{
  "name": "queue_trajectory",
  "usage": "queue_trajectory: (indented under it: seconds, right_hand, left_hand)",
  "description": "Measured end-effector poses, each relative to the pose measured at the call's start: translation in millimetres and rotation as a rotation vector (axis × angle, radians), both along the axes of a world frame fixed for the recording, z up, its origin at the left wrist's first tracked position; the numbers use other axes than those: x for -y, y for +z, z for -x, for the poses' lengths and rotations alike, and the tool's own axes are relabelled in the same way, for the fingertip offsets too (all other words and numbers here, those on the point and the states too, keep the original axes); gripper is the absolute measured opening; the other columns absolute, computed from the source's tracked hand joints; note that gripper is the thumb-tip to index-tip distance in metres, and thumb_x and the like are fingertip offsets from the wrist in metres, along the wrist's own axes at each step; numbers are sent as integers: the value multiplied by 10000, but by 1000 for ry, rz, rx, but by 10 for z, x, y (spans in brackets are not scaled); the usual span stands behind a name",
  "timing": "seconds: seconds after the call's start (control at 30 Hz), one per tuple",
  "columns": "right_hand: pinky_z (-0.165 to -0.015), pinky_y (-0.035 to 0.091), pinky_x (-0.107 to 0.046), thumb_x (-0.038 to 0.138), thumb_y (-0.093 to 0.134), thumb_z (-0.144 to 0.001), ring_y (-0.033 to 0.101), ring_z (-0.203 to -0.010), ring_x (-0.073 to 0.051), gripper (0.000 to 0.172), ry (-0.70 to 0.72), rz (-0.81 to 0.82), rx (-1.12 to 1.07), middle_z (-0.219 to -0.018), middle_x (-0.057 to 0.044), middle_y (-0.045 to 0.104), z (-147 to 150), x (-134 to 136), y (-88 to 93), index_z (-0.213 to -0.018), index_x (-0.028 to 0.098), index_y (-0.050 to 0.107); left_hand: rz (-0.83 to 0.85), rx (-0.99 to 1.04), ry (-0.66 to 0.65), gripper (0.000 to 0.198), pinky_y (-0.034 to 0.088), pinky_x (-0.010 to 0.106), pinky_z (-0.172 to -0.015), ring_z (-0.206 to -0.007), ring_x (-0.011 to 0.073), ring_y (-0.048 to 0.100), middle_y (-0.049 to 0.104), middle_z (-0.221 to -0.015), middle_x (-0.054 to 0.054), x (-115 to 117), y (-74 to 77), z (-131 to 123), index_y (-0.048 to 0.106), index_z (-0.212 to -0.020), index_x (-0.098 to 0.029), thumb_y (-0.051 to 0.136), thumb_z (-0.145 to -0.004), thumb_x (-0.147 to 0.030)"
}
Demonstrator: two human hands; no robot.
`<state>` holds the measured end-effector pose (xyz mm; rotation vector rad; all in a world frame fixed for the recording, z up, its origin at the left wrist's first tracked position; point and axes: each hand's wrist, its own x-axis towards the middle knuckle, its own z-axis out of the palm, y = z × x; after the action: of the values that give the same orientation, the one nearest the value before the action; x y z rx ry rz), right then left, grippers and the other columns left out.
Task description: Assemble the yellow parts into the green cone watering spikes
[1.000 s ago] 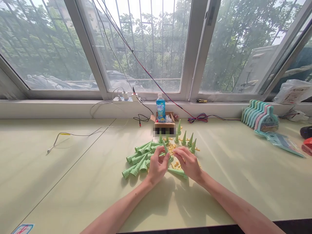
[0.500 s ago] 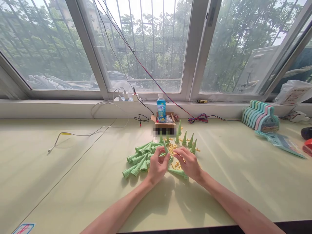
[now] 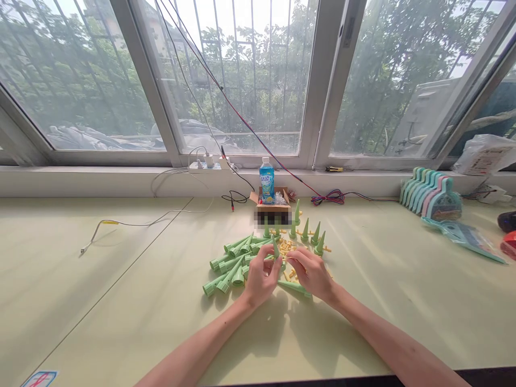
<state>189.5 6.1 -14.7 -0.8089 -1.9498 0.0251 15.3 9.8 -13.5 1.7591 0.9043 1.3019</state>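
Note:
My left hand point(image 3: 262, 277) is closed around a green plastic cone spike point(image 3: 276, 247), held with its tip up. Just to the right, my right hand point(image 3: 312, 273) pinches what looks like a small yellow plastic piece point(image 3: 287, 258), mostly covered by the fingertips. Left of my hands lies a heap of green cone spikes point(image 3: 228, 263), open ends toward me. Several green cones with yellow side pieces point(image 3: 305, 230) stand upright behind my right hand. Loose yellow pieces point(image 3: 285, 246) are scattered between and behind my hands. One more green cone point(image 3: 295, 287) lies under my right hand.
A small cardboard box point(image 3: 272, 206) holding a blue bottle point(image 3: 266, 180) stands beyond the cones. Cables point(image 3: 328, 196) and a power strip point(image 3: 207, 164) are along the window sill. Pastel dustpan-like items point(image 3: 431, 193) stand at the right on the pale green table point(image 3: 121, 301).
My right hand has drawn slightly away from the cone, and the gap between the hands is a little wider. The left hand still holds the cone, turned slightly.

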Motion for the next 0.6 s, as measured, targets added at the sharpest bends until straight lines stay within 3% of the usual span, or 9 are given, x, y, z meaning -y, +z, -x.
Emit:
queue_trajectory:
  seconds: [0.17,0.43,0.6]
  right_hand:
    - [-543,398,-238,153,410,-1005,458,-597,-135,200,1,9,-4,-705,-9,511,5,5,9,-915,199,583]
    - [-544,472,-248,215,483,-997,559,-643,-136,111,0,105,-11,-915,-60,618,-4,-10,-10,-1045,215,583]
    - [-543,493,-253,202,473,-997,600,-693,-153,157,-9,117,17,-952,-71,622,2,-19,-14,-1104,219,587]
  left_hand:
    - [-15,-30,22,179,305,190,-426,-454,57,429,529,-734,-34,-8,-7,-2,482,-1033,-207,549,-941,-345]
    - [-44,3,100,170,357,185,-433,-488,69,533,620,-876,8,25,65,-45,493,-1043,-218,547,-940,-341]
    - [-8,-2,125,198,308,179,-410,-449,59,481,616,-844,0,31,91,-47,490,-1031,-215,552,-933,-376]
